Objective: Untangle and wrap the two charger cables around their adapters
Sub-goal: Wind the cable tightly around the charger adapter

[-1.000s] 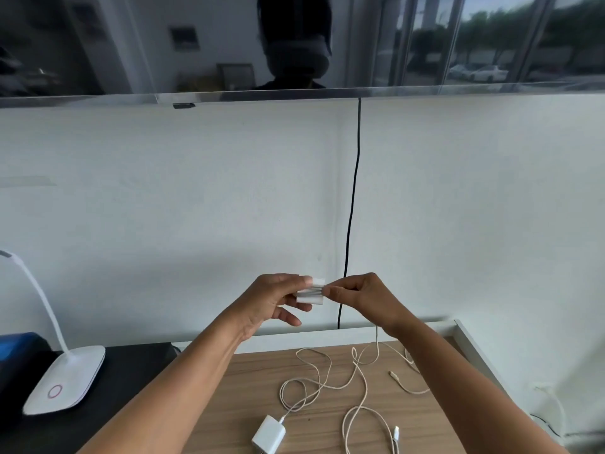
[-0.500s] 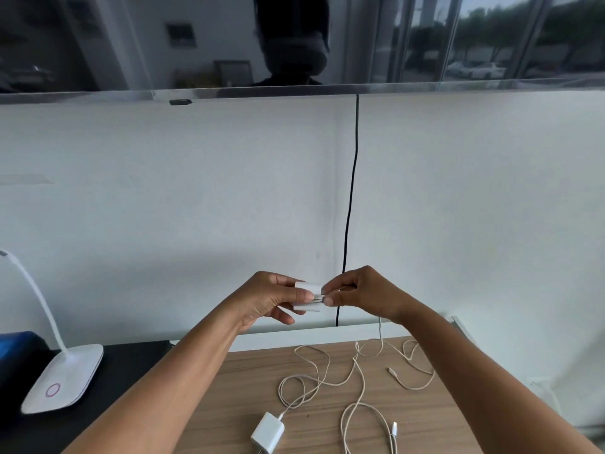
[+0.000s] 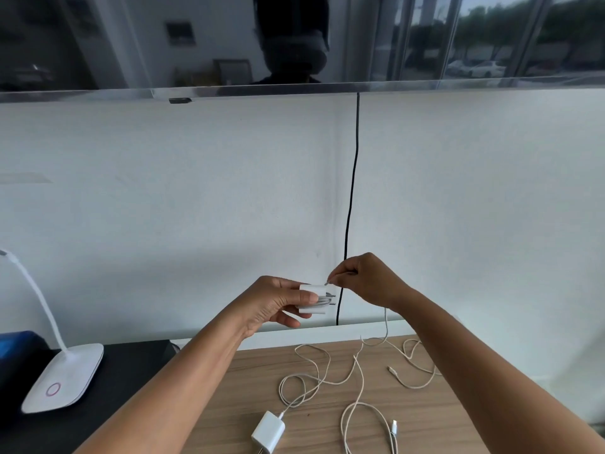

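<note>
My left hand [image 3: 273,303] holds a white adapter [image 3: 315,299] above the desk, prongs pointing right, with a few turns of white cable across it. My right hand [image 3: 366,280] pinches that white cable [image 3: 386,322] just up and right of the adapter; the cable drops from the hand to the wooden desk [image 3: 422,417]. A second white adapter [image 3: 267,431] lies on the desk near the front edge. Its cable [image 3: 304,381] loops loosely and crosses the first one. Two free plug ends [image 3: 394,426] lie on the wood.
A white desk lamp [image 3: 64,376] stands on a black surface [image 3: 124,371] to the left, beside a blue object [image 3: 16,350]. A black cord [image 3: 352,208] hangs down the white partition behind the desk. The desk's right edge is close to my right forearm.
My right hand has lifted up and to the right, away from the adapter, drawing the cable with it. My left hand has turned the adapter so its prongs show.
</note>
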Available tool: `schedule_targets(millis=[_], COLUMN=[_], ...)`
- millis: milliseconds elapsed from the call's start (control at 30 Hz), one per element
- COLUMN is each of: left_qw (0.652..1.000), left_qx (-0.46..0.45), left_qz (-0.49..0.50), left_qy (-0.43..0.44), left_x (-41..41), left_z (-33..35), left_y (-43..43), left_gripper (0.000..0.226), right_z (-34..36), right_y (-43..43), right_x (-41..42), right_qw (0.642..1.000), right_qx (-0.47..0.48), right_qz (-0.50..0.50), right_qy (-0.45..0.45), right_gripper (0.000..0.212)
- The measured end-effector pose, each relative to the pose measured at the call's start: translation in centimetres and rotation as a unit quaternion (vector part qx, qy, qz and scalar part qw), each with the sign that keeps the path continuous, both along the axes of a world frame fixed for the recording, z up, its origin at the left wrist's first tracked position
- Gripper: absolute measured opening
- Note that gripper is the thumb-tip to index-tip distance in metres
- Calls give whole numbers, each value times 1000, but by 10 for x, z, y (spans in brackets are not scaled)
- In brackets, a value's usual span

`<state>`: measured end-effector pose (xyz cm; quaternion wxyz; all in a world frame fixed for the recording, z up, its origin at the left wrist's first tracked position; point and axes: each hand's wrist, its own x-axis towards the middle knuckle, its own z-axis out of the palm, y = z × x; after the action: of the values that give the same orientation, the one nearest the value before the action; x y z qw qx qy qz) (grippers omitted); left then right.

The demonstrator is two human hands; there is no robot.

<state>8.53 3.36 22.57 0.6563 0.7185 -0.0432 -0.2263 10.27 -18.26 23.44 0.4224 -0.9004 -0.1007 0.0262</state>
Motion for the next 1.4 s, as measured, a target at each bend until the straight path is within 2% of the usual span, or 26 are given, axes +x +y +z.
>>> schedule_targets(millis=[167,333,533,767,1033,1200,1267,1400], left_qw=[998,997,993,981,980,989,993,998], left_qx=[58,62,-8,-83,-107,-96,-78,-32], left_qz=[15,41,113,169,157,98,75,24], left_qy=[-13,-6,16,40,54,55,53,47], left_x=[3,6,11,13,7,3,1,-2], left_z=[-3,-11,-16,-13,-13,-9,-7,-5], left_y=[-5,-5,-2,0,-5,-3,-2,2], left_gripper=[28,33,27,24,25,42,39,23], right_z=[2,11,15,-17,-46,-47,-46,-42], right_y=[4,10,22,32,34,28,26,20], right_x=[-3,-13,-34,-52,-50,-44,-40,-26], right_qw=[998,998,999,999,994,995,996,999], right_qx=[-53,-56,-27,4,78,84,69,-36], right_qz=[-13,-25,-41,-39,-46,-1,6,-2], right_qy=[-1,8,-8,16,67,59,49,16], right_gripper=[12,19,24,25,25,22,22,42])
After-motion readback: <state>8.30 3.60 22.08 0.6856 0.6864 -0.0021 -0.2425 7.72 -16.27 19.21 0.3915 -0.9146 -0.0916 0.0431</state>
